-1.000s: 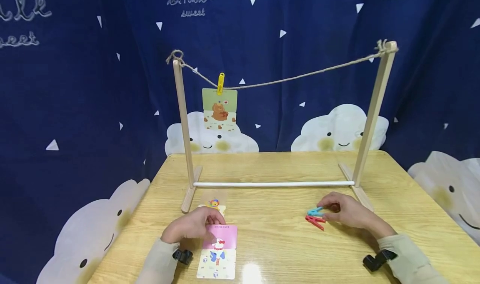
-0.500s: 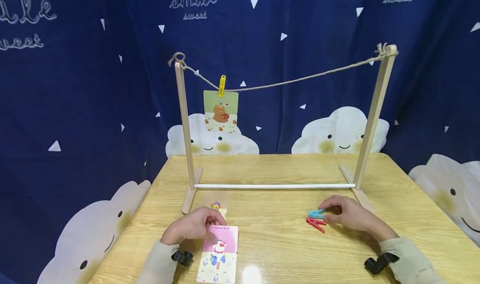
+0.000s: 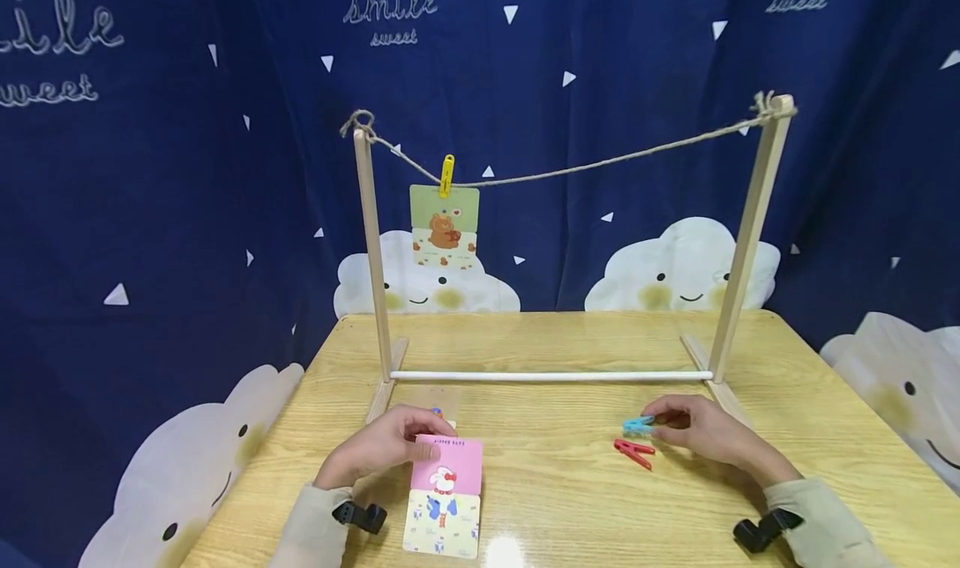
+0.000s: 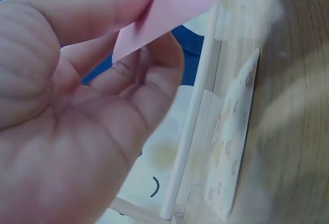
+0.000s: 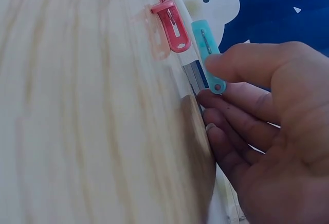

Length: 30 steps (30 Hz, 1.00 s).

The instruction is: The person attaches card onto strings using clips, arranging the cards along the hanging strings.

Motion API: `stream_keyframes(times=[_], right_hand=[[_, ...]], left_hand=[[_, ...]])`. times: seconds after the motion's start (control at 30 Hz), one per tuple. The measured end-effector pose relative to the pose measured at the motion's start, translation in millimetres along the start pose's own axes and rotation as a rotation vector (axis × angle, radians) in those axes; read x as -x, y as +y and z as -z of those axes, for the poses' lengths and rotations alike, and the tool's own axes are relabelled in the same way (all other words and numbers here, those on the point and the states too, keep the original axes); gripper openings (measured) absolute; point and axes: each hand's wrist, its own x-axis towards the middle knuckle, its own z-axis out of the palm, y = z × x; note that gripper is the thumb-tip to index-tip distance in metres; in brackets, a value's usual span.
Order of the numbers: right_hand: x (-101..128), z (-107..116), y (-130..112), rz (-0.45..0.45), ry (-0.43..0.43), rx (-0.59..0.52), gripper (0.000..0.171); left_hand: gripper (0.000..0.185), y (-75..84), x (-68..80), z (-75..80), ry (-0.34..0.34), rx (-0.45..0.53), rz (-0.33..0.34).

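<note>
My left hand (image 3: pixel 378 449) pinches the top edge of a pink and yellow cartoon card (image 3: pixel 444 495) and tilts it up off the wooden table (image 3: pixel 555 501); the pink card (image 4: pixel 169 8) sits between thumb and fingers. Another card (image 4: pixel 229 142) lies flat under it, mostly hidden in the head view. My right hand (image 3: pixel 701 430) pinches a blue clothespin (image 3: pixel 637 424), also the blue clothespin (image 5: pixel 208 54). A red clothespin (image 3: pixel 633 452) lies on the table beside it, seen as the red clothespin (image 5: pixel 172 24). A green bear card (image 3: pixel 444 226) hangs from the twine (image 3: pixel 600 165) by a yellow clothespin (image 3: pixel 447 174).
A wooden frame with two uprights, left post (image 3: pixel 372 251) and right post (image 3: pixel 746 234), and a white crossbar (image 3: pixel 551 376) stands across the table's middle. A dark blue curtain with white clouds (image 3: pixel 150 218) hangs behind. Bare tabletop lies between my hands.
My left hand has lifted the pink card's top edge off the table. My right hand has raised the blue clothespin slightly away from the red one.
</note>
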Motion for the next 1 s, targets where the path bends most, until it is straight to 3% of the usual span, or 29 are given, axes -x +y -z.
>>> stream_keyframes(times=[0.43,0.77,1.0], right_hand=[[-1,1,5,0.009,0.073,-0.017,0.027],[1,3,-2,-0.053,0.158,-0.003,0.034],[3,9,-14,-0.082,0.226,-0.015,0.033]], left_hand=[[0.024,3.4,0.9,5.5,0.170,0.113,0.021],[0.031,7.1,-3.4,5.8,0.224,0.208,-0.071],[0.030,7.9,-3.7,3.4,0.264,0.203,-0.083]])
